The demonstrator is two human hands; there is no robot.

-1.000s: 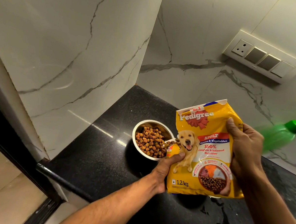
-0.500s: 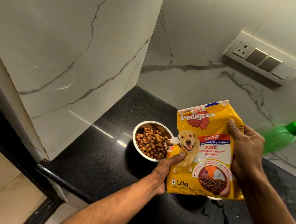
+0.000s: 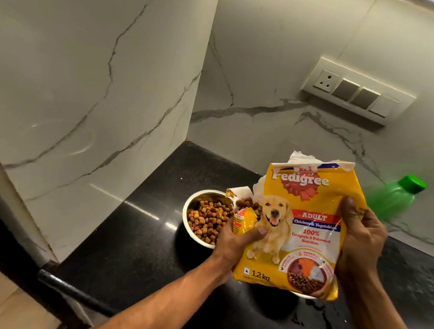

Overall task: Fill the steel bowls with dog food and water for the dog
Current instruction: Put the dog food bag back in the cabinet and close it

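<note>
A steel bowl [image 3: 190, 229] holding brown kibble [image 3: 207, 219] stands on the black counter [image 3: 133, 248]. A yellow dog food bag [image 3: 306, 229] is held upright above the counter, just right of the bowl, its torn left corner showing kibble. My left hand [image 3: 233, 242] grips the bag's lower left edge with the thumb on the front. My right hand [image 3: 359, 241] grips its right edge. A sliver of a second bowl's rim [image 3: 304, 296] peeks out under the bag; its contents are hidden.
A green plastic bottle [image 3: 393, 197] with a green cap stands at the right against the marble wall. A switch panel [image 3: 357, 94] is on the back wall. Marble walls close the counter's left and back sides. Water is spilled on the counter [image 3: 327, 328] at the front right.
The bag has been tilted back to more upright, and its torn top corner now stands open wider. Both hands keep their grip.
</note>
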